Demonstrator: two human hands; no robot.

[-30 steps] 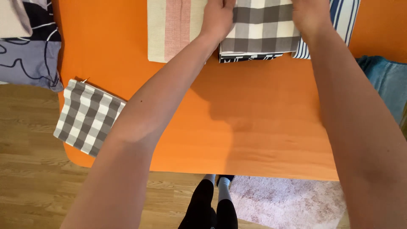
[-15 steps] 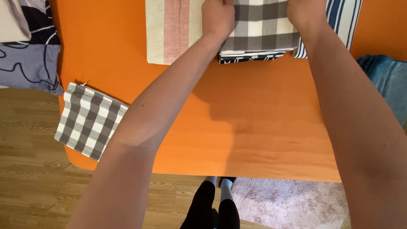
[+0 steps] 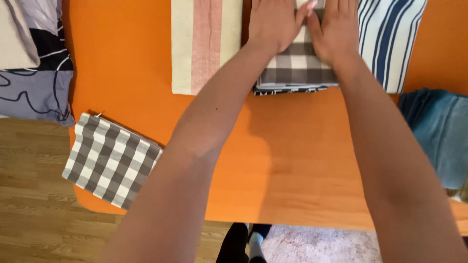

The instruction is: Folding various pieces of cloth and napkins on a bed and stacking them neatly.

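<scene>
A folded grey-and-white checked cloth (image 3: 298, 71) lies on top of a small stack at the far middle of the orange table (image 3: 302, 160). Under it shows the edge of a dark patterned cloth (image 3: 287, 90). My left hand (image 3: 274, 23) and my right hand (image 3: 335, 30) lie flat on the checked cloth, side by side, fingers spread, pressing down. Neither hand grips anything.
A cream cloth with a red band (image 3: 204, 44) lies left of the stack, a blue-striped white one (image 3: 387, 39) right of it. Another checked cloth (image 3: 109, 159) hangs over the table's left front edge. Blue fabric (image 3: 438, 131) at right, patterned bedding (image 3: 31, 63) at left, wood floor below.
Both hands have moved from the outer edges of the checked cloth to its middle and now lie flat together on it. The view has shifted so the table looks lower.
</scene>
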